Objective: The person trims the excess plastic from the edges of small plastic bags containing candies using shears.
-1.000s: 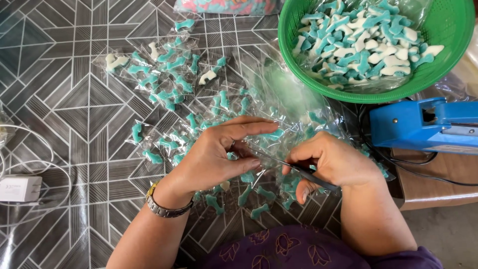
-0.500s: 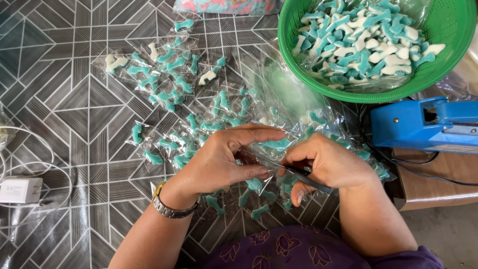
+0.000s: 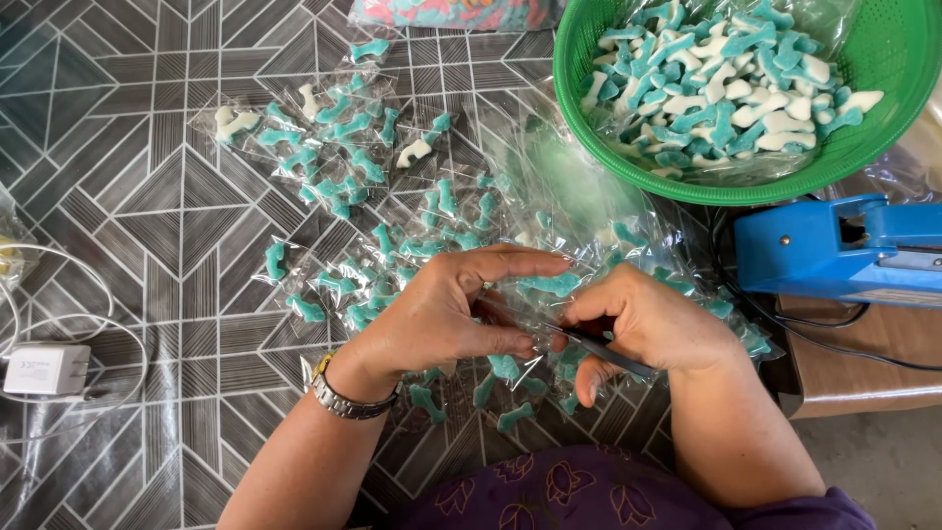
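Observation:
My left hand [image 3: 446, 312] pinches a small clear plastic bag [image 3: 535, 294] with a teal gummy candy inside, thumb below and fingers above. My right hand [image 3: 648, 319] grips dark metal tweezers [image 3: 599, 345] whose tips point left into the bag's mouth between my hands. Both hands hover over a spread of small clear bags of teal and white candies [image 3: 343, 167] on the patterned tabletop [image 3: 147, 196]. A metal watch sits on my left wrist.
A green plastic basket [image 3: 883, 59] lined with clear film holds a heap of teal and white candies at the top right. A blue heat sealer [image 3: 834, 250] with a black cable stands at the right. A white charger block [image 3: 44, 370] and cord lie at the left edge.
My left hand has slid slightly right and down, closing its fingers over the bag. The right hand with the tweezers has barely shifted. The view has dropped a little.

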